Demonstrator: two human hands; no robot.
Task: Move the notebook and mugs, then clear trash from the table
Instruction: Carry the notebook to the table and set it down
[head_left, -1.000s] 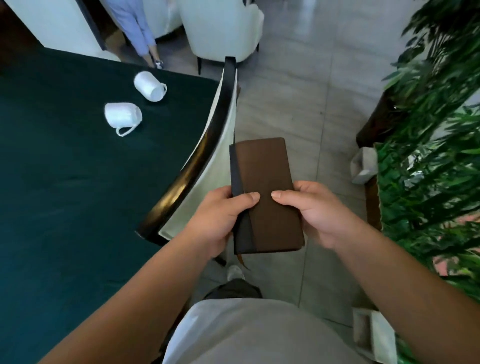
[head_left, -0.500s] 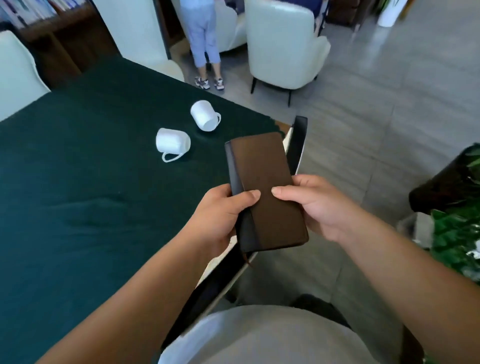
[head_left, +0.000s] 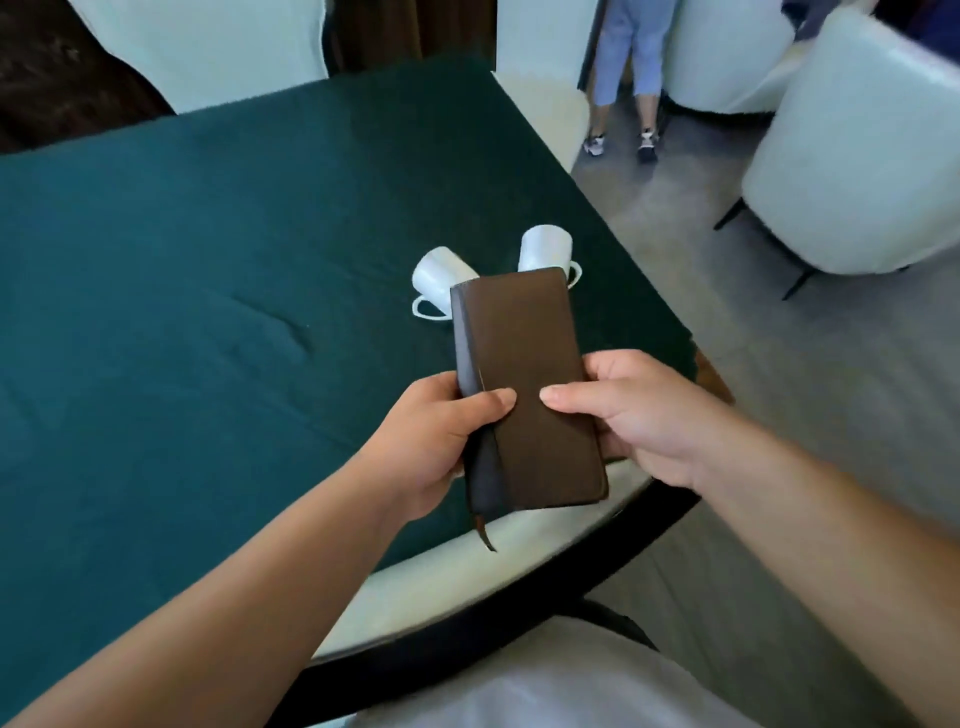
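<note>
Lengthwise, closed notebook points away toward mugs; both hands clamped on it.

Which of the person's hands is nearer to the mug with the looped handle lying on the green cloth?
Left. The left hand grips the notebook just below that mug; the right hand holds the notebook's other edge, farther to the right.

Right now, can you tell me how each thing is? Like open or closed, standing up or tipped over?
notebook: closed, held in the air by both hands
left hand: gripping the notebook's spine side
right hand: gripping the notebook's other side
left mug: tipped on its side on the table
right mug: tipped on its side on the table
table: covered with a green cloth
</note>
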